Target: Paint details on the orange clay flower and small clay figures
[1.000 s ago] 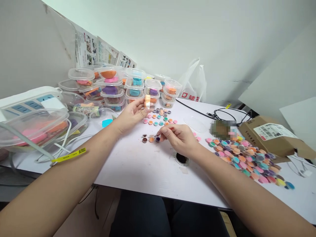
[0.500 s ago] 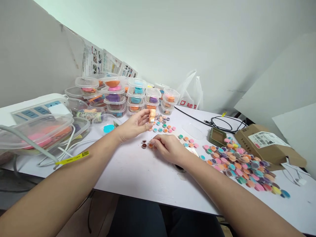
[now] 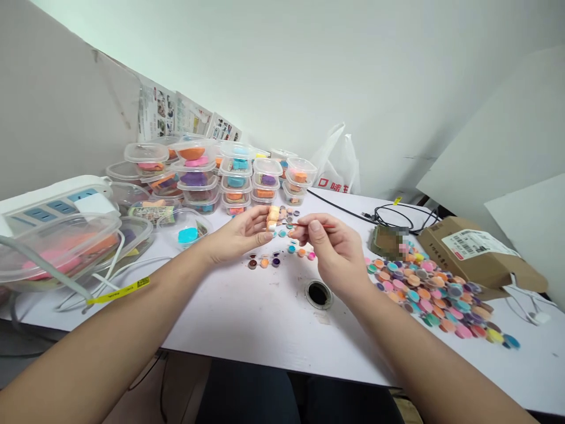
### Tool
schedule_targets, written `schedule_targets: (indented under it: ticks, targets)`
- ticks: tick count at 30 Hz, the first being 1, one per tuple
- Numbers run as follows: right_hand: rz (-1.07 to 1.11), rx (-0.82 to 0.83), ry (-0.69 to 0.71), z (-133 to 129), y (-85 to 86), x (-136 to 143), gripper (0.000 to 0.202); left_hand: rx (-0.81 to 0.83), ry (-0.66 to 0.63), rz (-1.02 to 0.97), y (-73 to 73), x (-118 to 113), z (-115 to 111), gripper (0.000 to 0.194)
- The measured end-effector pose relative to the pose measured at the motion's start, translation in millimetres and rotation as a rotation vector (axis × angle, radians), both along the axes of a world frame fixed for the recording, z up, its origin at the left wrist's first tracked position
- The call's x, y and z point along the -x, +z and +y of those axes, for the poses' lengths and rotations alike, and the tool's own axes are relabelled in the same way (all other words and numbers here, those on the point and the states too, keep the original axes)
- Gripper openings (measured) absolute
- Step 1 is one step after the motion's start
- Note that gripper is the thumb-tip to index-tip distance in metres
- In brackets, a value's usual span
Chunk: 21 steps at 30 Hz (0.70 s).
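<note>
My left hand (image 3: 242, 237) holds a small orange and white figure (image 3: 272, 218) between thumb and fingers, above the table. Pinched in my right hand (image 3: 335, 250) is a thin red brush (image 3: 324, 225), its tip pointing left and close to the figure's lower white part. Whether the tip touches the figure I cannot tell. Below the hands, three small open paint pots, brown (image 3: 252, 264), orange (image 3: 264, 262) and purple (image 3: 276, 262), stand in a row on the white table. Several more small pots (image 3: 301, 252) lie behind them.
Stacked clear tubs (image 3: 198, 176) of coloured clay stand at the back left, near a power strip (image 3: 53, 203). A round dark hole (image 3: 318, 294) is in the table. On the right are a heap of paint pots (image 3: 432, 294), a cardboard box (image 3: 477, 253) and black cables (image 3: 406, 219).
My right hand has risen from the paint pots, bringing the brush up beside the figure. The row of three pots and the table hole are now uncovered. The view has shifted slightly.
</note>
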State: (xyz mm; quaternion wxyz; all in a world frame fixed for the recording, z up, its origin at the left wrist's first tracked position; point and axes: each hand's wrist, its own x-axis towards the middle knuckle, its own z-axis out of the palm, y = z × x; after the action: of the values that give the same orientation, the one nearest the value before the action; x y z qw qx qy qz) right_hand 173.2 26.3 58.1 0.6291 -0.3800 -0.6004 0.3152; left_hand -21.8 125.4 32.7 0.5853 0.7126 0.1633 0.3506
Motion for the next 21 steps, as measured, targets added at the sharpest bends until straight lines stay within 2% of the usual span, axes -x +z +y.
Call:
schedule_targets:
  ticks: [8,16,21]
  targets:
    - [-0.022,0.103,0.051,12,-6.5,-1,0.035,0.004,-0.016,0.018,2.2,-1,2,0.052]
    - [0.016,0.075,0.089,11,-7.6,1,0.031,-0.008,-0.026,0.045,2.1,0,1,0.052]
    - [0.034,0.079,0.041,11,-11.5,1,0.034,-0.002,-0.021,0.037,1.5,-1,1,0.058]
